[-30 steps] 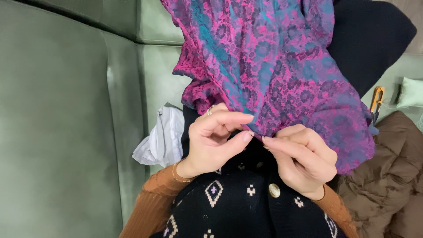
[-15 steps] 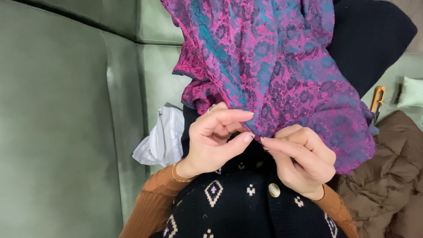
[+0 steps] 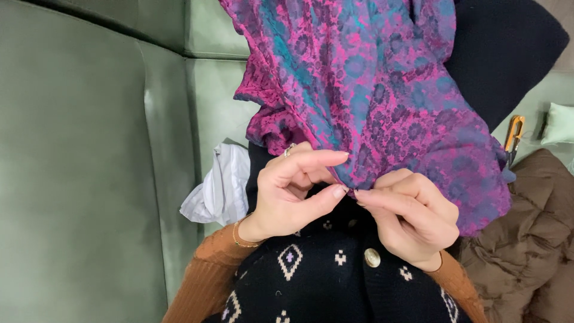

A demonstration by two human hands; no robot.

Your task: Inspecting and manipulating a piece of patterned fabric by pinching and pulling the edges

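Magenta-and-teal lace fabric (image 3: 371, 78): patterned with round floral motifs, draped from the top edge of the view down over the lap; its scalloped lower hem falls to the right, above a brown quilted garment (image 3: 520, 239). The near edge is gathered between both hands at the centre of the view.

Left hand (image 3: 293, 188): thumb and forefinger closed narrowly on the fabric's edge, thumb tip pointing right and just touching the other hand's fingertips. Remaining fingers curled inward. A ring sits on one finger; a thin gold bracelet (image 3: 242, 239) circles the wrist.

Right hand (image 3: 412, 218): fingers bunched into a tight pinch on the same edge of fabric, knuckles upward, partly covered by the cloth. Whether anything small is held in the pinch cannot be told.

Black knit cardigan (image 3: 323, 281): white diamond motifs, one pale round button (image 3: 372, 258), worn over rust-orange ribbed sleeves (image 3: 203, 281).

Green leather sofa (image 3: 89, 167): fills the left half of the view; seat cushion seam beside the fabric's left edge.

White crumpled cloth (image 3: 221, 185): on the sofa seat, just left of the left wrist.

Yellow-handled thread snips (image 3: 514, 134): on the seat near the right edge, beside a small pale-green cushion (image 3: 559, 122).

Dark navy garment (image 3: 508, 54): upper right, behind the lace.
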